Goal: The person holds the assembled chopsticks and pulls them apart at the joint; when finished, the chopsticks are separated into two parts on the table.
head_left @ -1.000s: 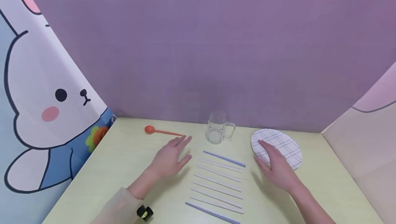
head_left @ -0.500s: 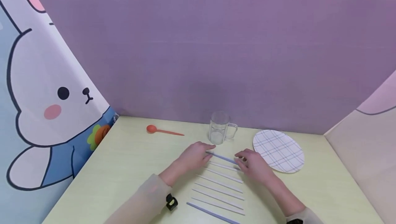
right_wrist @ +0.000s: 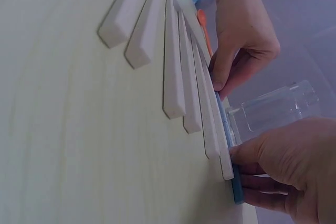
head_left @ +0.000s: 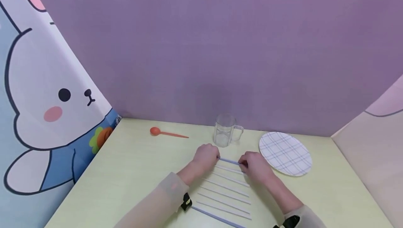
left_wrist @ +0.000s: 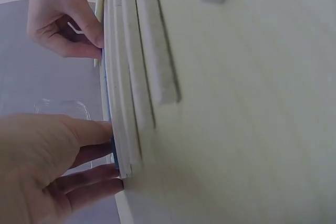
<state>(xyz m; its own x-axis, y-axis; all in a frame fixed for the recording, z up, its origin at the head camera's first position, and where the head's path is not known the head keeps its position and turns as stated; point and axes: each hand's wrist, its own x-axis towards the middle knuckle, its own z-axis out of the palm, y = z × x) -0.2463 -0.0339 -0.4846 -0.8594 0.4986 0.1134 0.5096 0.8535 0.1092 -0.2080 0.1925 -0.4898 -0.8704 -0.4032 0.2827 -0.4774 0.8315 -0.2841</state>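
Note:
My left hand [head_left: 206, 156] and right hand [head_left: 255, 166] hold the far blue stick [head_left: 230, 160], one near each end. In the left wrist view the left thumb and fingers pinch its dark blue end [left_wrist: 114, 150]. The right wrist view shows the right thumb and fingers on the opposite end of the blue stick [right_wrist: 237, 184], which lies low along the tabletop. Several white sticks [head_left: 226, 187] lie in a row on the near side of it, roughly parallel. Closest to me is a second blue stick [head_left: 217, 217], which neither hand touches.
A clear mug [head_left: 223, 135] stands just behind the hands, its handle to the right. To the left lies an orange spoon [head_left: 168, 134]. On the right is a round white plate [head_left: 288, 154] with blue checks. A purple backdrop [head_left: 201, 63] rises behind the table.
Both hands have come inward from the sides to the far blue stick, and their fingers have closed on it. The spoon, mug and plate keep their places on the table.

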